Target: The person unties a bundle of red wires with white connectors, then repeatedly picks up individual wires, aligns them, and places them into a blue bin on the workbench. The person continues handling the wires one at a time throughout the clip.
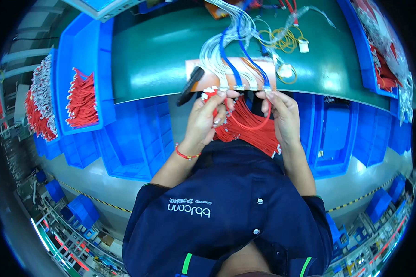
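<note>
A red cable (249, 128) hangs in a loop between my two hands at the front edge of the green table. My left hand (205, 115) is closed round one end of it, along with several red cable ends with white connectors (209, 93). My right hand (282, 108) pinches the other end against a row of white sockets on an orange-and-white board (194, 69). White and blue wires (229, 55) run back from these sockets. A bundle of red cables (249, 124) lies on my lap, below the hands. What the fingertips press on is partly hidden.
A black clamp-like piece (191, 86) stands at the board's left end. Yellow coiled wires (284, 40) lie on the table (152, 51). Blue bins with red cables stand left (83, 99) and right (386, 76). Empty-looking blue trays (129, 143) sit below the table.
</note>
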The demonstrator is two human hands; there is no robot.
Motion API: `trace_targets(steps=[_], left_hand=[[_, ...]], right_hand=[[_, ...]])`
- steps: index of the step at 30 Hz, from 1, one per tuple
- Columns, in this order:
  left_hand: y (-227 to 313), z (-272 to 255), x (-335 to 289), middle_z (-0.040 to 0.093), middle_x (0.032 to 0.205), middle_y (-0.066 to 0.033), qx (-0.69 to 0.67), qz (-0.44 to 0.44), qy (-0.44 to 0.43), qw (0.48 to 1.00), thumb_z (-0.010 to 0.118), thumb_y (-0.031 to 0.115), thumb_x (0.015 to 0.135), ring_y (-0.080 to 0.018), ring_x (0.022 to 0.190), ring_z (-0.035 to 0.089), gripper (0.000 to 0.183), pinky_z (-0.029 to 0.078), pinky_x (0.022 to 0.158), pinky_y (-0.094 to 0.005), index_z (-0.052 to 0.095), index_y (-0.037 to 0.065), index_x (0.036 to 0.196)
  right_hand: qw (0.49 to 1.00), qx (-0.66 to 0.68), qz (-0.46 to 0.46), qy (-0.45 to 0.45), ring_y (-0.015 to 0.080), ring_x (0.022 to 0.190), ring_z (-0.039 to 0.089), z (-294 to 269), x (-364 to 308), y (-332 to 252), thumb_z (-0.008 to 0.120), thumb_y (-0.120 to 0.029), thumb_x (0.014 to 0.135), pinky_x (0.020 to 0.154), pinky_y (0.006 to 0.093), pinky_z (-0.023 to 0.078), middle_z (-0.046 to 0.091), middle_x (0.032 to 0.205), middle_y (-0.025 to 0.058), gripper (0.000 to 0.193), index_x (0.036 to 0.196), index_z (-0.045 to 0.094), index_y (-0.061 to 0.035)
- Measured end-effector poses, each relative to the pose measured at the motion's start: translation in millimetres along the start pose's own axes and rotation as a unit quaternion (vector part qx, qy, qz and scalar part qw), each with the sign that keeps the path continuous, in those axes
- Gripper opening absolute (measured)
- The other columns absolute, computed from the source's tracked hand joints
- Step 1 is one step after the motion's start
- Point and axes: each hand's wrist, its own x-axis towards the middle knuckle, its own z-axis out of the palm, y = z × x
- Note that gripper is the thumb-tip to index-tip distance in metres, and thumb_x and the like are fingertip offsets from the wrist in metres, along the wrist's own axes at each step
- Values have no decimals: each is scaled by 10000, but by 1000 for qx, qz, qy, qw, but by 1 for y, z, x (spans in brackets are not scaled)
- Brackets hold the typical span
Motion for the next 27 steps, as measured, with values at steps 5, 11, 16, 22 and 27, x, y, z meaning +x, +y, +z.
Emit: trace_targets(steps=[5, 11, 16, 22, 27], left_hand=[[-1, -2, -1, 623, 796, -43, 10, 8, -3, 1000, 472, 184, 1054, -19, 475, 379, 319, 286, 432, -195, 639, -69, 1151], [6, 1, -11, 641, 802, -52, 12, -6, -3, 1000, 481, 204, 1053, -19, 482, 385, 332, 280, 433, -186, 645, -64, 1162], [8, 2, -3, 635, 796, -50, 9, -4, -11, 1000, 489, 200, 1047, -23, 482, 385, 333, 281, 434, -196, 654, -72, 1144], [2, 3, 1, 625, 762, -43, 17, 11, -6, 1000, 491, 184, 1046, -26, 473, 378, 317, 285, 438, -200, 661, -77, 1111], [4, -3, 2, 558, 629, -9, 38, -20, -9, 999, 510, 244, 1045, -49, 508, 415, 333, 338, 507, -214, 678, -30, 957]], right_hand=[[996, 84, 11, -12, 80, 653, 537, -2, 0, 7, 592, -205, 1006, 626, 223, 416, 628, 722, 15, 278, 1024, 728, 37], [997, 75, 21, -19, 78, 657, 538, -2, 1, 4, 588, -211, 1009, 633, 223, 420, 624, 716, 10, 279, 1021, 732, 28], [997, 75, 17, -26, 77, 660, 539, -3, 1, 5, 586, -217, 1011, 638, 224, 423, 627, 723, 8, 282, 1025, 735, 23], [998, 63, 6, -17, 80, 667, 546, -3, 1, 8, 590, -208, 1006, 648, 230, 430, 637, 730, 13, 273, 1022, 738, 21], [998, 9, -19, -61, 95, 643, 558, -10, -5, 5, 564, -200, 1012, 675, 235, 447, 630, 690, 31, 289, 956, 717, 38]])
